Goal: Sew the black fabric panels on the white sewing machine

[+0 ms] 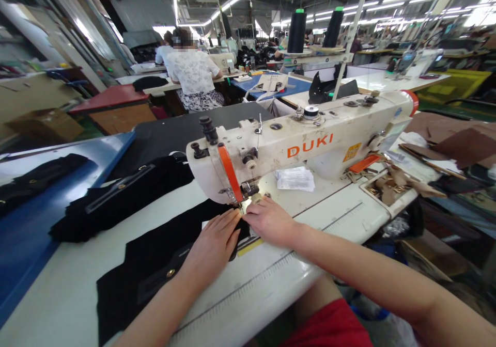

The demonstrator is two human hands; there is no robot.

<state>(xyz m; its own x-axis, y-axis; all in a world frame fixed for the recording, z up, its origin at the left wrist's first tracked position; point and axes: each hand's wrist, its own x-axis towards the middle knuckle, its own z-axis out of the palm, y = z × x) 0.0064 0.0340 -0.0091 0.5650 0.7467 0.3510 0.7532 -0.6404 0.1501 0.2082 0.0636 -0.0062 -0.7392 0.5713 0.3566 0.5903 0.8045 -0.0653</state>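
Observation:
A white sewing machine [310, 140] with orange DUKI lettering stands on a pale table. Under its needle area lies a black fabric piece [155, 249], spread out to the left, with a small gold-coloured fitting [171, 273] on it. My left hand [213, 243] rests flat on the fabric, fingers stretched toward the needle. Close beside the presser foot, my right hand [269, 222] has its fingers bent and pressed together at the fabric's edge; its thumb is mostly hidden. A bit of white [204, 224] shows behind my left hand.
White labels [295, 178] lie stacked on the machine bed. A tray [387, 189] of metal fittings is at the right. Folded black pieces [124, 192] lie left, near a blue surface [34, 254]. Thread cones [297, 31] stand behind; a person [191, 71] sits further back.

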